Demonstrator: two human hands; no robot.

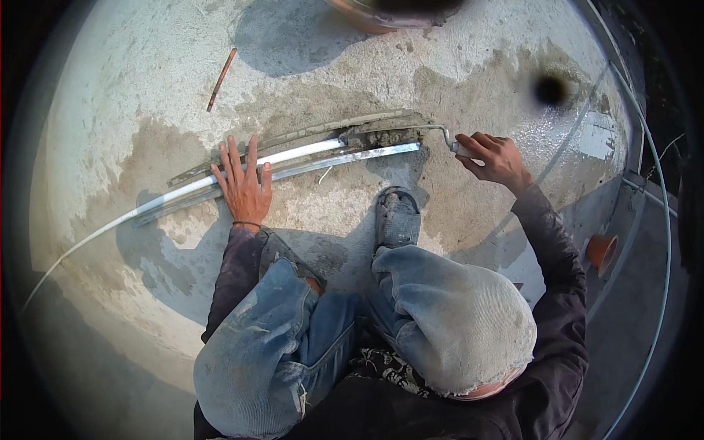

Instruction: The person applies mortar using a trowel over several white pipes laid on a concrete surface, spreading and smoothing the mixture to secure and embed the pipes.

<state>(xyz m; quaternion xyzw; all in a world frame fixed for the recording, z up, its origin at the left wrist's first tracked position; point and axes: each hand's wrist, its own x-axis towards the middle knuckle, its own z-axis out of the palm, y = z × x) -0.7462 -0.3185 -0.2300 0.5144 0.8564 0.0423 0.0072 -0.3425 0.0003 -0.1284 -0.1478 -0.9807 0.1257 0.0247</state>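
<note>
white pipe (301, 152) passes under the left hand (244, 187), which hides part of it; a bowl (364, 17) is cut off by the top edge and partly blurred by a dark spot, its contents hard to make out. the left fingers spread wide across the pipe and a silvery bar (381, 153). the right hand (493, 158) has its fingers wrapped round the handle of a trowel (462, 149), whose blade lies beside the pipe's right end.

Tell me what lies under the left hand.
A white tube and a shiny strip show on both sides of the left hand, so both appear to pass beneath it. The hand covers that stretch; whether it presses on either cannot be seen.
</note>
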